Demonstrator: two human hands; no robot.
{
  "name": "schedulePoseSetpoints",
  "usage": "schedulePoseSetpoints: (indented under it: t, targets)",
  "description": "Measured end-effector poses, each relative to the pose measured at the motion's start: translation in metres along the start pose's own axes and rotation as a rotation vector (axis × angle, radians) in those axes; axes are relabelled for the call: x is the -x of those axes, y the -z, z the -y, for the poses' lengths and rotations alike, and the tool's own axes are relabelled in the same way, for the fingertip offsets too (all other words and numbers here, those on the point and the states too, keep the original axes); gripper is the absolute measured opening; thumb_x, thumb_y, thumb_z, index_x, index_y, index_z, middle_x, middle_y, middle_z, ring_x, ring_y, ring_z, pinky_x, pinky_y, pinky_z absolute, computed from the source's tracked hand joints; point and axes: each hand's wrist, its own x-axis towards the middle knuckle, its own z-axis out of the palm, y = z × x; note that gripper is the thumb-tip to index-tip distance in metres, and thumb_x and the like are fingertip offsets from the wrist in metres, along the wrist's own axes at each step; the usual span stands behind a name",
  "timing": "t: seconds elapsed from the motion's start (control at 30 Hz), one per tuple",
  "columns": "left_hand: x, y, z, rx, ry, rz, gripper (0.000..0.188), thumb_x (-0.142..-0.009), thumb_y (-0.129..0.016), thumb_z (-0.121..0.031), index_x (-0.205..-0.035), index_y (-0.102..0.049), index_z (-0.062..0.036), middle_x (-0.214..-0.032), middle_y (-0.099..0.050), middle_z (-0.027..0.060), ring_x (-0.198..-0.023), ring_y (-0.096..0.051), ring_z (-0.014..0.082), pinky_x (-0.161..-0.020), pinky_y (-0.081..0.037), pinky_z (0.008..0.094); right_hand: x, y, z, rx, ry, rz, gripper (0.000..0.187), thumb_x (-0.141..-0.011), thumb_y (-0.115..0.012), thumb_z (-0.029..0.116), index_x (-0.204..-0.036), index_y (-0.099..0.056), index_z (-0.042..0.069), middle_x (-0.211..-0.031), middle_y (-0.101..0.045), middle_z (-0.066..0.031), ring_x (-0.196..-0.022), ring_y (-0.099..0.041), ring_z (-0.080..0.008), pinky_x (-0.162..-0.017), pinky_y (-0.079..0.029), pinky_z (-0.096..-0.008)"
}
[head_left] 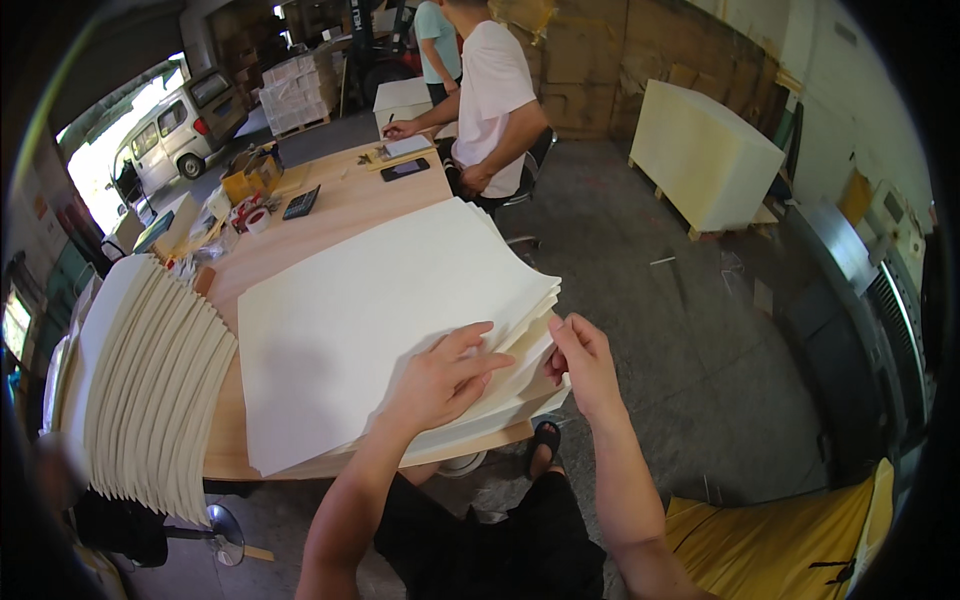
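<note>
A stack of large white paper sheets lies across the near part of the wooden table, its right corners curling and fanned apart. My left hand rests on the stack near its front right edge, fingers stretched out and spread. At the right edge, my right hand has thumb and fingers closed on the lifted edges of some sheets; how many it holds is hidden. Left of this stack, a thick pile of cream sheets sits in several stepped, fanned layers, drooping over the table's front edge.
On the wooden table are a calculator, tape rolls and a phone. A seated person writes at the far end. A wrapped pallet stack stands right, beyond the grey floor; a yellow cover lies lower right.
</note>
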Motion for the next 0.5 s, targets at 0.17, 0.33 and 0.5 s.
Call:
schedulePoseSetpoints:
  t: [0.17, 0.33, 0.5]
  targets:
    - [-0.001, 0.0, 0.0, -0.011, 0.004, 0.002, 0.034, -0.09, -0.072, -0.006, -0.118, -0.08, -0.0229, -0.14, -0.064, 0.0137, -0.108, -0.075, 0.0287, -0.088, -0.063, 0.0382, -0.004, -0.001, -0.01, 0.122, 0.04, -0.033, 0.046, -0.103, -0.072, 0.034, -0.074, -0.046, 0.009, -0.065, -0.052, 0.002, -0.059, -0.055, -0.0065, -0.051, -0.04, -0.0253]
    - [0.0, -0.004, 0.006, -0.007, -0.003, -0.028, 0.032, -0.091, -0.072, -0.011, -0.118, -0.08, -0.0255, -0.141, -0.063, 0.0127, -0.11, -0.074, 0.0294, -0.088, -0.062, 0.0383, -0.009, 0.002, -0.013, 0.189, 0.119, -0.031, 0.046, -0.103, -0.07, 0.032, -0.072, -0.047, 0.008, -0.063, -0.051, 0.0018, -0.056, -0.054, -0.007, -0.05, -0.04, -0.0259]
    - [-0.002, 0.003, 0.0, 0.053, 0.055, 0.035, 0.039, -0.083, -0.085, -0.021, -0.122, -0.08, -0.0251, -0.145, -0.062, 0.0127, -0.116, -0.072, 0.0314, -0.098, -0.06, 0.0402, -0.011, 0.006, -0.006, -0.198, -0.061, 0.064, 0.038, -0.104, -0.065, 0.031, -0.073, -0.055, 0.01, -0.063, -0.056, 0.001, -0.055, -0.06, -0.0103, -0.05, -0.042, -0.0257]
